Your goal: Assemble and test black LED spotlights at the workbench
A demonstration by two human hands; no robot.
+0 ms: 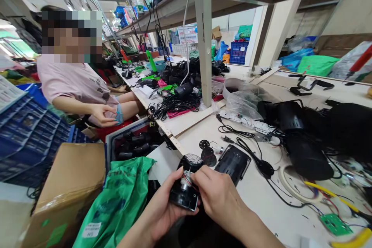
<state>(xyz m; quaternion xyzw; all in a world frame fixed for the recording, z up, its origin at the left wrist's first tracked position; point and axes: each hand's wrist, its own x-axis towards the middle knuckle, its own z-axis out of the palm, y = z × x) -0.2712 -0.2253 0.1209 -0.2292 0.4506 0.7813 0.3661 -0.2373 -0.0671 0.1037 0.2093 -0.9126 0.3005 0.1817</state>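
My left hand (pixel 162 209) is closed around an open black lamp housing (pixel 180 198), holding it tilted near the table edge. A clear faceted lens (pixel 193 159) sits at the housing's top end. Inside shows a small silver motor (pixel 185 183) with thin red wires beside it. My right hand (pixel 217 190) has its fingers pinched together at the motor; what lies between the fingertips is hidden. On the table just beyond are a slotted black cover (pixel 233 161) and several perforated black discs (pixel 207 155).
A seated person in a pink shirt (pixel 72 81) is at the left. Beside me stand a cardboard box (pixel 69 190) and a green bag (pixel 119 197). Black cables (pixel 180 102), a tape roll (pixel 299 186) and a green circuit board (pixel 334 224) lie on the table. A post (pixel 202 38) rises from it.
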